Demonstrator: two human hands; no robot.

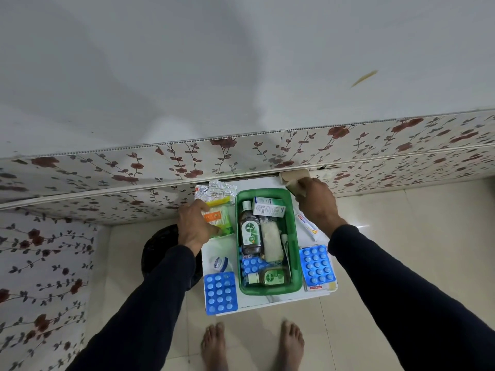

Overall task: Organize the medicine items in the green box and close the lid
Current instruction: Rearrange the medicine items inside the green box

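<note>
- Bare feet (214,344) on the tiled floor sit closest to the head camera, just short of the small white table (267,301) that carries everything.
- Dead centre on that table stands the green box (294,247), open on top, no lid visible anywhere in shot.
- Inside it already: a tall Dettol bottle (250,231) lying along the left side, a white carton (268,206) at the far end, a pale gauze-like roll (271,242) in the middle, a blue blister strip (253,264) and a smaller green bottle (269,277) at the near end.
- Left hand (194,226) is on the cotton-bud pack (219,220) just left of the box, fingers curled round its near edge in what looks like a grip; the pack is at table level.
- Right hand (317,203) reaches past the box's far right corner, fingers closed on a tan roll (293,187), with another tan piece (293,175) against the wall behind it.
- Outside the box and waiting: a foil strip (221,189) at the far left, a blue blister pack (220,292) and a small round tub (221,264) near left, a white tube (308,226) and a second blue blister pack (317,266) on the right.
- My call: roughly halfway. Several items packed, at least six or seven loose, and the lid comes last.
</note>
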